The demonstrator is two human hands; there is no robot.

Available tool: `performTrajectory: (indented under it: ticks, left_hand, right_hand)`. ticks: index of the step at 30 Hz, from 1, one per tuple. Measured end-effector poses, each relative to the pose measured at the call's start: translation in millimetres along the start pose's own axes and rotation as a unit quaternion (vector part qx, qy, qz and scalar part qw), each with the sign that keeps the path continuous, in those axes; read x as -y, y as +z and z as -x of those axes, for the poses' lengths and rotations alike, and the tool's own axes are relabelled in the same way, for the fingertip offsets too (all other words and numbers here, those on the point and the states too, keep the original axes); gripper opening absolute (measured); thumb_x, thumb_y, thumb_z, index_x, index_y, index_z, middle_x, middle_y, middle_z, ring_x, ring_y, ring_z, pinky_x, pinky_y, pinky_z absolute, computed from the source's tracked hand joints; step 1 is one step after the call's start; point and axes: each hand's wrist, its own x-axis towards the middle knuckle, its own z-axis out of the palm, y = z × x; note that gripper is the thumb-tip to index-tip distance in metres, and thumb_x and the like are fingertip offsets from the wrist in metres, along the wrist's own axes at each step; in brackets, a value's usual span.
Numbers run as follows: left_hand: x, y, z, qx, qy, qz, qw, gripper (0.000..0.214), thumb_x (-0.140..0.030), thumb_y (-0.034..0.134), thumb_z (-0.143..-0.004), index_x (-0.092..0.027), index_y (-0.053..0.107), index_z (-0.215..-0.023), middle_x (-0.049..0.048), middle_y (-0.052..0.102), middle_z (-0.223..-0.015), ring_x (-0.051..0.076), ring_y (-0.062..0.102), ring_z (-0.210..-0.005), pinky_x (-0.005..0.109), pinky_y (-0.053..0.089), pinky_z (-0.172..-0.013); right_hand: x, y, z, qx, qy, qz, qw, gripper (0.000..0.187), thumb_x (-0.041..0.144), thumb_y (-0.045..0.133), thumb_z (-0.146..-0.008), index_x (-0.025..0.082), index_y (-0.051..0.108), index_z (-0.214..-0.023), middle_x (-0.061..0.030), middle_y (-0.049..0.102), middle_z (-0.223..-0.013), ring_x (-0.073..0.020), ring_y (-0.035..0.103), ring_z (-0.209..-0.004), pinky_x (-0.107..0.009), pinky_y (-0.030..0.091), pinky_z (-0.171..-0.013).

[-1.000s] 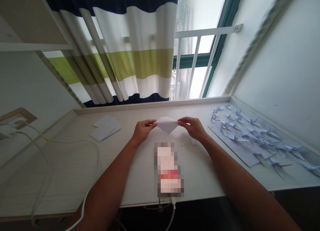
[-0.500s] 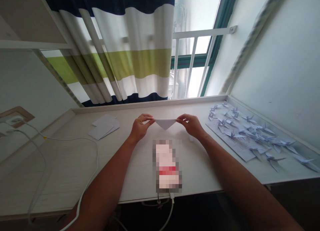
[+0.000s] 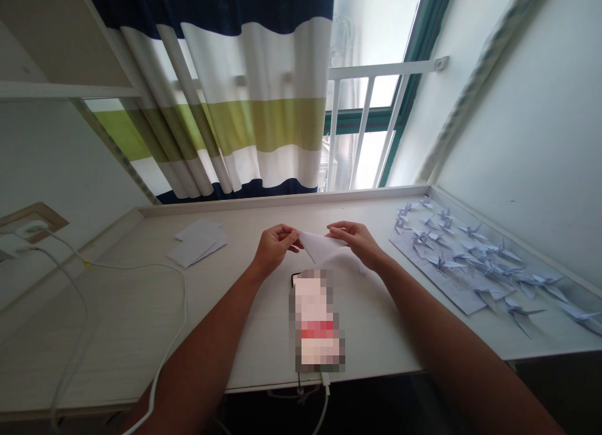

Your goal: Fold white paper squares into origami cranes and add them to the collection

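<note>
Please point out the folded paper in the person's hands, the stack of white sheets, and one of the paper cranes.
Folded white paper [image 3: 322,247]: head view, on its middle.
Stack of white paper sheets [image 3: 195,247]: head view, on the top sheet.
Origami paper crane [image 3: 439,262]: head view, on its body.

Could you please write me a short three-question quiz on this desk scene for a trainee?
1. True or false: the left hand and the right hand both hold the folded white paper.
2. Where do the paper cranes lie? A: on the left side of the desk. B: on its right side. C: on the window rail.
3. Fill in the blank: a white ____ curves across the left part of the desk.

Key: 1 true; 2 B; 3 cable.
</note>
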Motion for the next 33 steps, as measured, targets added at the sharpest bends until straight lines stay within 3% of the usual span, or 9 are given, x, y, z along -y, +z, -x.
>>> performTrajectory:
  ticks: [4, 8, 10, 15, 18, 23, 28, 33]
  left_hand:
    - [-3, 7.3, 3, -0.006, 0.033, -0.009, 0.999, 0.034, -0.043, 0.08, -0.077, -0.012, 0.07, -0.085, 0.0042, 0.072, -0.069, 0.015, 0.067, -0.062, 0.029, 0.057, -0.058]
    - [-7, 15.3, 6, -0.02, 0.044, 0.013, 0.999, 0.033, -0.042, 0.08, -0.077, -0.013, 0.07, -0.09, 0.0036, 0.072, -0.076, 0.013, 0.065, -0.065, 0.027, 0.057, -0.059]
    - [-8, 17.5, 9, -0.014, 0.023, 0.026, 0.999, 0.036, -0.042, 0.081, -0.075, -0.014, 0.07, -0.095, 0.004, 0.072, -0.081, 0.014, 0.066, -0.071, 0.026, 0.057, -0.06]
    - [-6, 17.5, 14, 0.09, -0.055, -0.012, 0.994, 0.037, -0.045, 0.08, -0.076, -0.011, 0.073, -0.088, 0.0081, 0.073, -0.08, 0.017, 0.068, -0.07, 0.026, 0.055, -0.056]
    - [1, 16.5, 15, 0.095, -0.056, -0.021, 0.994, 0.036, -0.046, 0.079, -0.078, -0.011, 0.073, -0.084, 0.0086, 0.073, -0.075, 0.018, 0.069, -0.068, 0.027, 0.054, -0.057]
    - [6, 16.8, 15, 0.117, -0.05, -0.024, 0.992, 0.033, -0.043, 0.08, -0.077, -0.011, 0.074, -0.084, 0.0072, 0.073, -0.076, 0.016, 0.067, -0.067, 0.028, 0.055, -0.064]
    - [3, 20.0, 21, 0.165, -0.057, -0.067, 0.982, 0.029, -0.041, 0.075, -0.082, -0.013, 0.075, -0.088, 0.0069, 0.074, -0.081, 0.016, 0.067, -0.072, 0.027, 0.053, -0.069]
    - [-1, 23.1, 24, 0.174, -0.063, -0.062, 0.981, 0.026, -0.038, 0.075, -0.082, -0.013, 0.075, -0.09, 0.0072, 0.074, -0.086, 0.017, 0.067, -0.077, 0.027, 0.051, -0.07]
  right_hand:
    - [7, 2, 7, 0.134, 0.04, 0.042, 0.989, 0.044, 0.054, 0.079, -0.078, 0.015, 0.079, -0.099, -0.0085, 0.078, -0.089, -0.0196, 0.07, -0.076, -0.03, 0.052, -0.066]
    - [7, 10, 11, 0.186, 0.064, 0.001, 0.98, 0.039, 0.048, 0.084, -0.074, 0.017, 0.078, -0.098, -0.008, 0.079, -0.093, -0.0201, 0.071, -0.079, -0.03, 0.052, -0.069]
    - [7, 13, 12, 0.182, 0.056, -0.022, 0.981, 0.038, 0.047, 0.084, -0.074, 0.018, 0.077, -0.097, -0.0075, 0.079, -0.094, -0.0202, 0.072, -0.081, -0.031, 0.053, -0.071]
    - [9, 13, 11, 0.139, 0.033, -0.046, 0.989, 0.041, 0.052, 0.081, -0.076, 0.017, 0.073, -0.096, -0.0033, 0.075, -0.079, -0.0168, 0.068, -0.068, -0.026, 0.048, -0.059]
    - [9, 13, 11, 0.138, 0.031, -0.047, 0.989, 0.042, 0.054, 0.081, -0.076, 0.017, 0.072, -0.096, -0.0028, 0.075, -0.077, -0.0164, 0.066, -0.065, -0.026, 0.046, -0.057]
    - [9, 15, 11, 0.114, -0.007, -0.024, 0.993, 0.035, 0.05, 0.079, -0.08, 0.017, 0.074, -0.09, -0.0041, 0.075, -0.085, -0.0175, 0.067, -0.075, -0.029, 0.051, -0.07]
    - [10, 17, 12, 0.061, -0.053, -0.006, 0.997, 0.032, 0.049, 0.076, -0.082, 0.018, 0.076, -0.087, -0.0034, 0.073, -0.081, -0.0173, 0.064, -0.073, -0.029, 0.05, -0.066]
    - [8, 19, 12, 0.024, -0.077, -0.025, 0.996, 0.03, 0.048, 0.082, -0.076, 0.019, 0.076, -0.081, -0.0031, 0.073, -0.079, -0.0169, 0.063, -0.07, -0.029, 0.05, -0.064]
